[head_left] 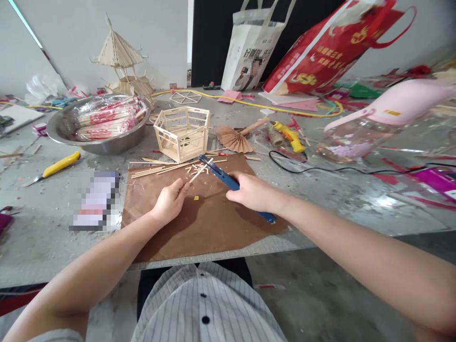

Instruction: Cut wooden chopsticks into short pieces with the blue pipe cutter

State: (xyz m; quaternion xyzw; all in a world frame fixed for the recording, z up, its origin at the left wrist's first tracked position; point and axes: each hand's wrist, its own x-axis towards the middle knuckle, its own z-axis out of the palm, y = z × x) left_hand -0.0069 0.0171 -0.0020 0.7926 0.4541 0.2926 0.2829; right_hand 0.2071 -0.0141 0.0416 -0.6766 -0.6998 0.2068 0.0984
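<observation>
Between its fingertips my left hand [171,199] pinches a thin wooden stick [200,172] that slants up to the right. My right hand [245,191] is wrapped round a long blue cutting tool [223,175], whose far end meets the stick's upper end. Both hands are above a brown sheet [199,232]. Short cut pieces [204,169] and longer sticks [174,168] lie at the sheet's far edge. Just behind them stands an open hexagonal frame of sticks [181,135]. A small yellow piece [196,198] rests on the sheet between my hands.
A metal bowl [103,147] of wrapped sticks, a yellow knife [60,164] and a blurred phone [95,199] are on the left. A wooden pagoda model [119,52] stands behind. To the right are a yellow glue gun [290,137], its black cable and a pink-topped bottle [395,104].
</observation>
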